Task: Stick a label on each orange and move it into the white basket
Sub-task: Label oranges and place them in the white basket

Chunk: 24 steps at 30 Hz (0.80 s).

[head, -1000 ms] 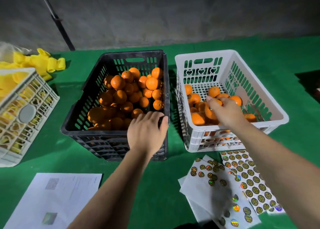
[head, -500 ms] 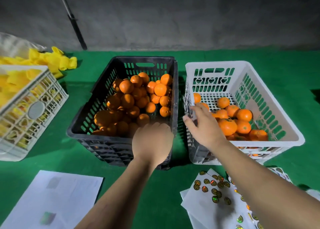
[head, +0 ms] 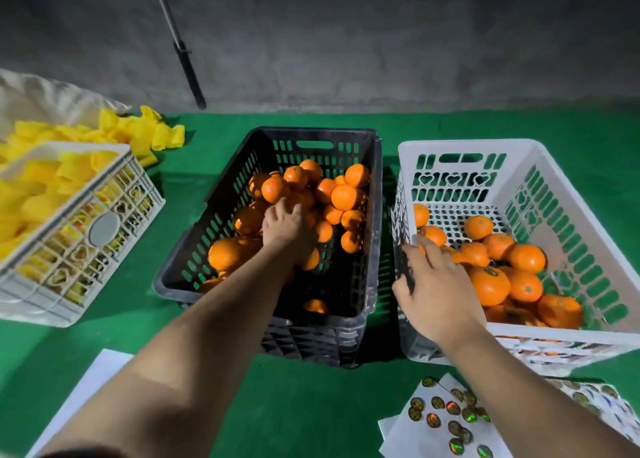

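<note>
A black crate (head: 311,134) in the middle of the green table holds a pile of oranges (head: 343,196). My left hand (head: 287,225) reaches deep into that pile, fingers curved down over the fruit; whether they grip one is hidden. To the right stands the white basket (head: 450,148) with several labelled oranges (head: 490,284) in it. My right hand (head: 436,284) hovers over the basket's near left corner with fingers stretched out and nothing in them. Sheets of round shiny labels (head: 446,419) lie in front of the basket, partly under my right forearm.
At the left stands a white crate (head: 69,236) filled with yellow foam nets, with more nets (head: 138,135) heaped behind it. A white paper sheet (head: 93,374) lies at the near left. A dark pole (head: 187,59) leans on the grey wall behind.
My left hand has moved from the black crate's near rim forward into the orange pile. My right hand has released an orange in the white basket and drawn back to its near left corner.
</note>
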Each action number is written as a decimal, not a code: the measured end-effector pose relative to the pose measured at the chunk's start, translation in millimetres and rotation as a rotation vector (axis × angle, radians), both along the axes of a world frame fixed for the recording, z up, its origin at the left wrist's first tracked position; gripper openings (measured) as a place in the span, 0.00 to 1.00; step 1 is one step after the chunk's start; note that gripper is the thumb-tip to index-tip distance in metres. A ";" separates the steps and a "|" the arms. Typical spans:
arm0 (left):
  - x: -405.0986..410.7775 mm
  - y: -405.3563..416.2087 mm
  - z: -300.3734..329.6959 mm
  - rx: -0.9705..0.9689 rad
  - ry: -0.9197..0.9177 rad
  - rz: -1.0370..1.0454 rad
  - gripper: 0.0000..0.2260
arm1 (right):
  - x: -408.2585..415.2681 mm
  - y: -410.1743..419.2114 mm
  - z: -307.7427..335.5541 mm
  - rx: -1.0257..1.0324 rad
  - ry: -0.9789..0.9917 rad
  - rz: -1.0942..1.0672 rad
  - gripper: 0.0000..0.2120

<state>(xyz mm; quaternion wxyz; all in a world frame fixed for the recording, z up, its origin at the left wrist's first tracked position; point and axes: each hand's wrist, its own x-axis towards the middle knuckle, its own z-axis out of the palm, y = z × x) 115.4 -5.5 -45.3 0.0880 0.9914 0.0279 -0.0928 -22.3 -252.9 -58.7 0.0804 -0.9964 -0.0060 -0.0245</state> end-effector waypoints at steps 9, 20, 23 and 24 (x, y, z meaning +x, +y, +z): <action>37.7 22.7 -47.0 0.309 -0.074 0.023 0.31 | 3.7 -1.0 -1.0 0.036 0.020 -0.060 0.30; 38.3 32.1 -36.8 0.006 -0.171 0.080 0.35 | 1.4 1.0 4.0 0.059 0.020 -0.093 0.28; 40.0 26.8 -21.2 -0.271 -0.091 0.223 0.38 | 0.6 1.5 4.5 0.064 0.010 -0.091 0.27; 38.0 23.6 -13.5 -0.339 -0.090 0.228 0.37 | 0.3 1.8 4.2 0.067 0.003 -0.089 0.27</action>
